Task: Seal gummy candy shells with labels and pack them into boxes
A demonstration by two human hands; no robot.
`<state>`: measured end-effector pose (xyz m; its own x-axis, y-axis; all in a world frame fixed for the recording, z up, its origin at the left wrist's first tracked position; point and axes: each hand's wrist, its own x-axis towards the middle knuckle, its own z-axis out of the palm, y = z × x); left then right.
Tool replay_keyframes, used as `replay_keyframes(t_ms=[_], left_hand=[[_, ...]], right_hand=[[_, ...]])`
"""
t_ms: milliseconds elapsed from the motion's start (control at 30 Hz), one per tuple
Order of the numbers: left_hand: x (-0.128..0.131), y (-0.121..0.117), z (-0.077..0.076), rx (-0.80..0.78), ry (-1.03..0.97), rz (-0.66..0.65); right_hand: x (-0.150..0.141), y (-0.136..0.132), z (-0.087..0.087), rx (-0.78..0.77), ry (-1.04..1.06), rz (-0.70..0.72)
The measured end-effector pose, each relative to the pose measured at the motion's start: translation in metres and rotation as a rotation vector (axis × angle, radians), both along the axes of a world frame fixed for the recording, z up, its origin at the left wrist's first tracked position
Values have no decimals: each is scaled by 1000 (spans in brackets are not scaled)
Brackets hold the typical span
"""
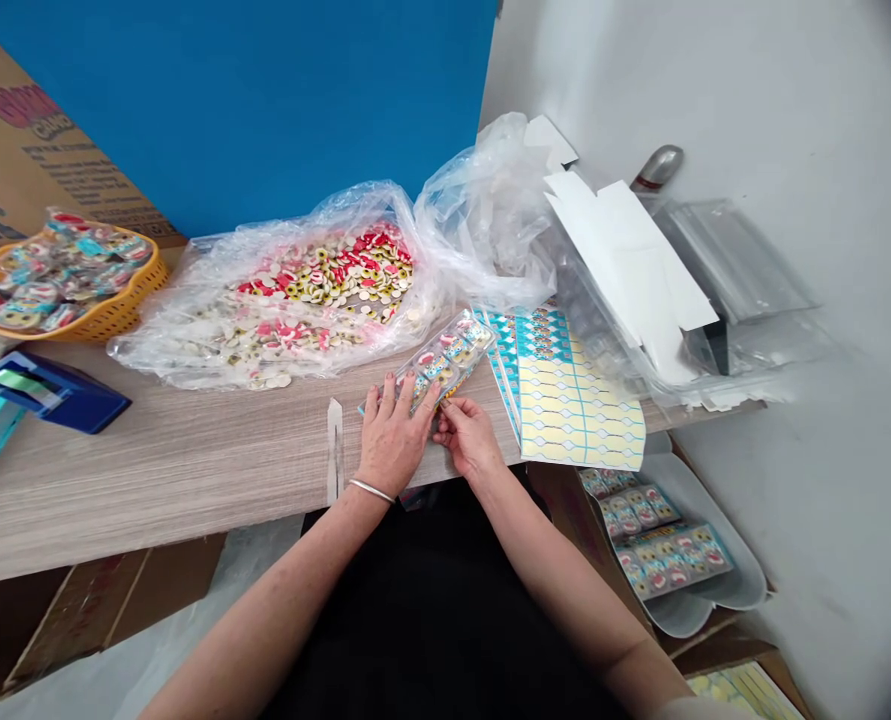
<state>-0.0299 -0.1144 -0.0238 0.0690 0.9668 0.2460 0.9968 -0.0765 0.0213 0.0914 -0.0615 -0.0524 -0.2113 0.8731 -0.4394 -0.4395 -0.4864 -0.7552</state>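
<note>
Clear plastic strip pack [445, 362], holding a row of small printed candy packets, lies at a slant on the wood-grain laminate table [160, 470] at centre frame, its far end pointing toward the upper right. Left hand [391, 438], wearing a silver bangle [371, 490], is open, palm down, with the fingers spread across the near end of the pack. Right hand [469, 437] is partly closed, its thumb and forefinger pinching the near edge of the pack just beside the left hand. Above the hands, a clear polythene bag [145, 345] of loose round candies [325, 285] spreads across the table. A sheet of yellow and teal labels [572, 395] lies just right of the pack. White folded card [625, 260] sits at upper right. A yellow woven basket [126, 315] of packets occupies the upper left, with a blue tape dispenser [55, 392] below it. A white tray [715, 500] of packet cards sits below table level at lower right.
</note>
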Motion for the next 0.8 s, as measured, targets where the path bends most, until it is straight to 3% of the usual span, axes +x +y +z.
replay_keyframes(t_ms=[67, 167, 267, 400, 533, 700, 800], left_hand=[[0, 0, 0, 11, 6, -4], [0, 0, -1, 36, 25, -8], [-7, 2, -3, 64, 44, -24], [-23, 3, -4, 90, 51, -59], [-29, 2, -3, 83, 21, -71], [-29, 3, -4, 83, -30, -86], [-29, 4, -5, 82, -37, -71]], right_hand=[[1, 0, 0, 75, -111, -78], [3, -2, 0, 352, -406, -190], [-1, -7, -3, 512, -560, -162], [-10, -13, -7, 450, -429, -102], [-16, -9, -4, 320, -299, -131], [-10, -1, -3, 319, -400, -106], [-3, -3, 11, 407, -604, -140]])
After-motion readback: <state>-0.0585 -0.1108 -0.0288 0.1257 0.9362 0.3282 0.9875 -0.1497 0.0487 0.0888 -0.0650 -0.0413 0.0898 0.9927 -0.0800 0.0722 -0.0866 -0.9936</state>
